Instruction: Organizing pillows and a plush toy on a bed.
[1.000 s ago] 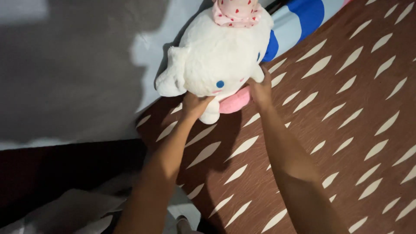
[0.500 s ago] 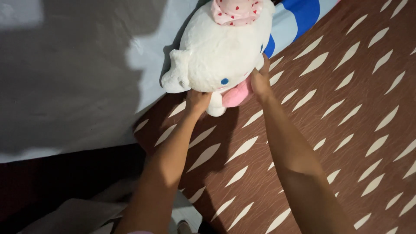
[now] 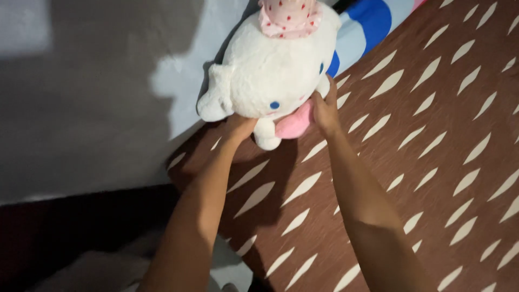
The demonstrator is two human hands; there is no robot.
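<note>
Both hands hold the white plush toy (image 3: pixel 270 70): left hand (image 3: pixel 239 127) closed under its chin, right hand (image 3: pixel 324 111) closed at its side by the pink bow (image 3: pixel 294 124). Toy likely soft and light; grip the body. Arms extended over the brown bedsheet (image 3: pixel 432 151).

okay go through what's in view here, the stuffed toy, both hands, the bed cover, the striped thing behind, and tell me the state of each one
White plush toy: gripped from both sides, against the wall, over the bed's edge.
Pink hat: on the toy's head.
Left hand: closed on the toy's underside.
Right hand: closed on the toy's side, by its pink part.
Brown leaf-patterned bed cover: spread flat.
Blue striped cushion: lying behind the toy, mostly hidden.
</note>
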